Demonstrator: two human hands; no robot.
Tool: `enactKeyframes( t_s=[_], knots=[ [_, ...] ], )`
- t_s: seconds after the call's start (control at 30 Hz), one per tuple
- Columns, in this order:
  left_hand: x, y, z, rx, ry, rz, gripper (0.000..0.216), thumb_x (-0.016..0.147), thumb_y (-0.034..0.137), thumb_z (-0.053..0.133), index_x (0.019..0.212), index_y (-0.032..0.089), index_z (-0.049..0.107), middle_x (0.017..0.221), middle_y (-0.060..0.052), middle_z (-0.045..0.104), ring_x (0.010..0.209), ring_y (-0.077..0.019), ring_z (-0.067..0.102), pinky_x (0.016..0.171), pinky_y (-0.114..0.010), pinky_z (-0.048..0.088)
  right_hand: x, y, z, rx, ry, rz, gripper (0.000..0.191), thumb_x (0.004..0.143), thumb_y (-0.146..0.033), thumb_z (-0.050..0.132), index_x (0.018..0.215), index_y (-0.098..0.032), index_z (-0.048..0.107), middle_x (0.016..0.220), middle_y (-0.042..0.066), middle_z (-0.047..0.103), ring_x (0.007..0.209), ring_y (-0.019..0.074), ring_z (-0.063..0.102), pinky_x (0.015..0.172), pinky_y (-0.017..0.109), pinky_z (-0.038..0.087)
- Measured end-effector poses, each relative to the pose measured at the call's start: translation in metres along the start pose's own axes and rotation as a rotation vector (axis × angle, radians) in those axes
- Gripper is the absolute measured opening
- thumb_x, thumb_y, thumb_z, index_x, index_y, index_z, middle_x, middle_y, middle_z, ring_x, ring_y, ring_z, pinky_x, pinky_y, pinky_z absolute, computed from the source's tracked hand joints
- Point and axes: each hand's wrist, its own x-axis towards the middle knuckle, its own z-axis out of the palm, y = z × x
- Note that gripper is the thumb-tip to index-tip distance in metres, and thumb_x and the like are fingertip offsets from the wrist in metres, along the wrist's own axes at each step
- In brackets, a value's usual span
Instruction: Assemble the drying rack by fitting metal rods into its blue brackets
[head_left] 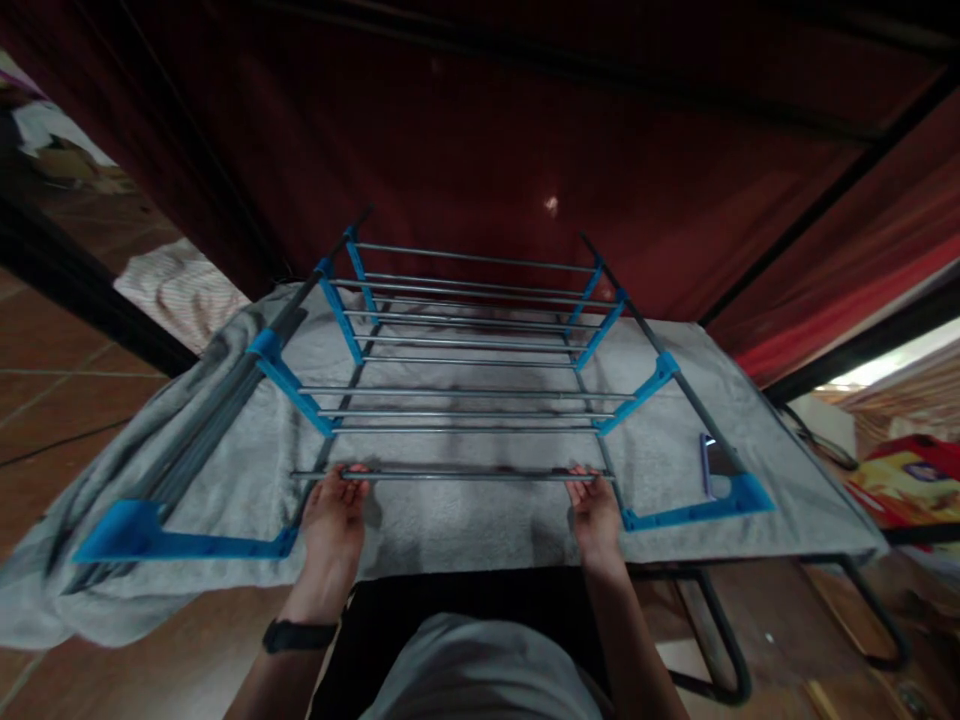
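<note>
A drying rack (465, 350) with grey metal rods and blue plastic brackets lies on a table covered by a grey towel (465, 520). My left hand (334, 515) and my right hand (596, 510) each grip an end of the nearest loose grey rod (457, 476), fingers curled over it. The rod lies level across the gap between the two nearest blue brackets, one at the left (172, 535) and one at the right (697, 510). A black watch sits on my left wrist.
A phone (716, 462) lies on the towel by the right blue bracket. A dark red curtain (525, 130) hangs behind the table. A tiled floor runs at the left, black metal table legs (720, 630) stand at the right, and a colourful box (911, 485) sits at the far right.
</note>
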Motion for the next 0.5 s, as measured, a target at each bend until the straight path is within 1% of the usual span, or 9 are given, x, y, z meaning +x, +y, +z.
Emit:
enactKeyframes(
  t_s=[0.17,0.23,0.33,0.4,0.5],
  knots=[
    [-0.031,-0.027,0.019,0.052,-0.122,-0.136,0.011,0.089,0.011,0.058,0.081,0.016,0.065,0.075,-0.003,0.072,0.067,-0.0111,0.069,0.067,-0.021,0.056,-0.004,0.005,0.010,0.046,0.007,0.020,0.008,0.080,-0.026,0.063,0.087,-0.023,0.062,0.084,-0.001,0.074,0.083,0.0132,0.071,0.081,0.028,0.057],
    [-0.045,-0.041,0.025,0.066,-0.152,-0.184,0.013,0.087,0.012,0.061,0.076,0.016,0.062,0.076,-0.003,0.074,0.064,-0.0106,0.069,0.069,-0.023,0.057,-0.005,0.006,0.012,0.045,0.006,0.019,0.009,0.079,-0.027,0.064,0.087,-0.023,0.062,0.084,0.000,0.074,0.083,0.0136,0.071,0.079,0.028,0.057],
    [-0.062,-0.060,0.031,0.070,-0.192,-0.242,0.020,0.083,0.011,0.067,0.068,0.017,0.056,0.076,-0.003,0.074,0.064,-0.0117,0.070,0.072,-0.026,0.058,-0.007,0.006,0.014,0.025,0.006,0.017,0.014,0.077,-0.031,0.069,0.085,-0.023,0.061,0.084,0.000,0.074,0.082,0.0144,0.071,0.077,0.028,0.058],
    [-0.070,-0.069,0.034,0.075,-0.211,-0.274,0.019,0.083,0.011,0.067,0.069,0.017,0.056,0.076,-0.003,0.075,0.066,-0.0132,0.071,0.072,-0.028,0.059,-0.009,0.005,0.015,0.022,0.001,0.016,0.017,0.075,-0.031,0.073,0.082,-0.023,0.059,0.083,0.000,0.073,0.082,0.0145,0.071,0.078,0.029,0.058],
    [-0.076,-0.075,0.038,0.082,-0.230,-0.298,0.016,0.084,0.011,0.067,0.072,0.017,0.058,0.078,-0.004,0.076,0.069,-0.0143,0.072,0.074,-0.029,0.059,-0.012,0.003,0.018,0.021,-0.017,0.015,0.021,0.072,-0.027,0.077,0.080,-0.024,0.058,0.082,-0.001,0.073,0.083,0.0148,0.071,0.079,0.029,0.058]
  ],
)
